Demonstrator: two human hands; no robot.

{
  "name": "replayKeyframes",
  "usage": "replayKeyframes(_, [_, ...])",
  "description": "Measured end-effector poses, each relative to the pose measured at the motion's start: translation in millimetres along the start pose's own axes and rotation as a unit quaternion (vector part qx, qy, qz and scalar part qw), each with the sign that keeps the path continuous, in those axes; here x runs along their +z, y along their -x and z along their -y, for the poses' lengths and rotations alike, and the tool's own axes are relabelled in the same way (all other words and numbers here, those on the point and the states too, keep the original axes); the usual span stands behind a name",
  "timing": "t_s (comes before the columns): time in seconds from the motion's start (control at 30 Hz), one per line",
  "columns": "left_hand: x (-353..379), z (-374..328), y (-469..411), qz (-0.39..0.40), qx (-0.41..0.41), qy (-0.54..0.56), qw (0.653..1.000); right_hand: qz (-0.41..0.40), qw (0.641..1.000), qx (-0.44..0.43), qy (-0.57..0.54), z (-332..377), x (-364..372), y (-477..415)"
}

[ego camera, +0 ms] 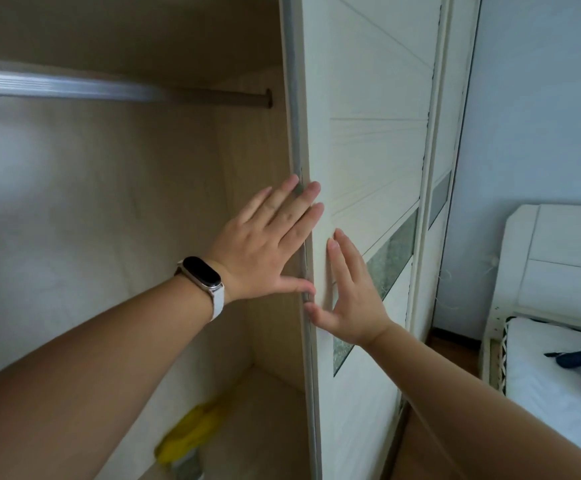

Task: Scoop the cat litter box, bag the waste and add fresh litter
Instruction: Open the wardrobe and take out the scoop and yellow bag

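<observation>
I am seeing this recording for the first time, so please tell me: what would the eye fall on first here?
First, two open hands in the centre: the left hand, with a wristband, lies over the edge of the white wardrobe door, the right hand flat on its face. Next, a blurred yellow thing on the wardrobe floor, lower left, and a white bed at far right.

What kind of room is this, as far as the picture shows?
Most likely a bedroom. The left hand and the right hand lie flat on a sliding door, a hanging rail runs inside the open wardrobe, and a bed with a white headboard stands at the right.
</observation>
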State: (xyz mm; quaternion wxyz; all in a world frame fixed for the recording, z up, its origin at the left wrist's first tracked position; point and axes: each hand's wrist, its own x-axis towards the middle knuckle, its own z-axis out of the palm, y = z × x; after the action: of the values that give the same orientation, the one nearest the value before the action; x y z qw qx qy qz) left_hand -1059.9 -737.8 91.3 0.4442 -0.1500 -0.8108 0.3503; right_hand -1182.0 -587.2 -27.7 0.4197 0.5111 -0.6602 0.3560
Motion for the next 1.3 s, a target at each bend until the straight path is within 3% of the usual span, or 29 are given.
replayKeyframes(0.47, [77.3, -11.0, -42.7, -0.025, 0.002, 0.053, 0.998, 0.010, 1.000, 0.026, -0.014, -76.1, 13.7, 0.1])
replayKeyframes(0.87, [54.7, -16.2, -18.4, 0.012, -0.028, 0.139, 0.990, 0.007, 0.994, 0.097, 0.046, -36.6, -8.9, 6.2])
replayKeyframes(1.03, [43.1, -2.5, 53.8, 0.080, -0.097, 0.182, 0.975, -0.033, 0.993, 0.006, 0.110, 5.4, -11.4, 1.7])
replayKeyframes(1.17, [37.9, 4.7, 141.4, 0.204, -0.155, 0.192, 0.947, 0.056, 0.993, -0.066, 0.081, 51.2, 5.5, 5.9])
replayKeyframes(1.3, [33.1, -0.7, 222.7, 0.328, -0.200, 0.195, 0.902, 0.261, 0.960, 0.002, 0.103, 76.1, 43.0, 26.0])
